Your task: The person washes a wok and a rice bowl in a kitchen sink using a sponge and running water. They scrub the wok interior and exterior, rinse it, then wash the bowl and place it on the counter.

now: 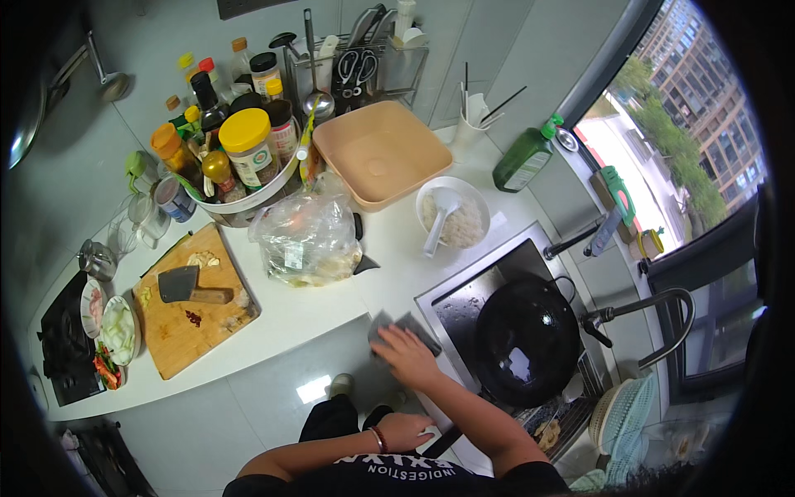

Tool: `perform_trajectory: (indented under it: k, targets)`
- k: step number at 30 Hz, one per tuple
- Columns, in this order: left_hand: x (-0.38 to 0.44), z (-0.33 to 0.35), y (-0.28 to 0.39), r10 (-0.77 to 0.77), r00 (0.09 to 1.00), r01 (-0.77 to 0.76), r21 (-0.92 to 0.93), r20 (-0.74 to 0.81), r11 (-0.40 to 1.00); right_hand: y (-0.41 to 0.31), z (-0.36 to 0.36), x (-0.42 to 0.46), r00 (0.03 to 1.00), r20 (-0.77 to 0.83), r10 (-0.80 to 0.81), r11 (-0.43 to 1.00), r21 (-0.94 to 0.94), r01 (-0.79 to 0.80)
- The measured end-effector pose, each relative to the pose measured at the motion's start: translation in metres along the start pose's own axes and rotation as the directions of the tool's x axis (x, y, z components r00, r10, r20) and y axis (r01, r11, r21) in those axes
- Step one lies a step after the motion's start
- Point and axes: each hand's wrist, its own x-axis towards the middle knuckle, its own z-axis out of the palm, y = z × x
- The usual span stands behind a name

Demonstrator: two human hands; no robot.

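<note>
My right hand lies flat on a grey cloth at the counter edge, left of the sink. Near my body hangs my left hand, a beaded bracelet at its wrist; nothing shows in it, and its fingers are partly curled. In the sink rests a black wok, its handle reaching toward me. A bowl of rice with a white rice paddle stands beyond the cloth. On the wooden cutting board lie a cleaver, chopped garlic and small red pieces.
The faucet arches at the sink's right. A tan plastic basin, a plastic bag and a round tray of bottles stand along the back. Plates of cut vegetables are left of the board, beside a black stove.
</note>
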Motion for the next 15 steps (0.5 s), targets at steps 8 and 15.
perform_trajectory:
  k: [8, 15]
  targets:
    - [-0.048, -0.044, -0.039, -0.167, 0.958, 0.149, -0.093, -0.232, 0.984, 0.105, -0.008, 0.042, 0.744, -0.474, 0.47, 0.871, 0.113, -0.478]
    - [-0.096, -0.071, -0.07, -0.257, 0.665, 0.088, -0.268, -0.701, 0.959, 0.036, -0.063, 0.028, 0.809, -0.356, 0.467, 0.88, 0.279, -0.385]
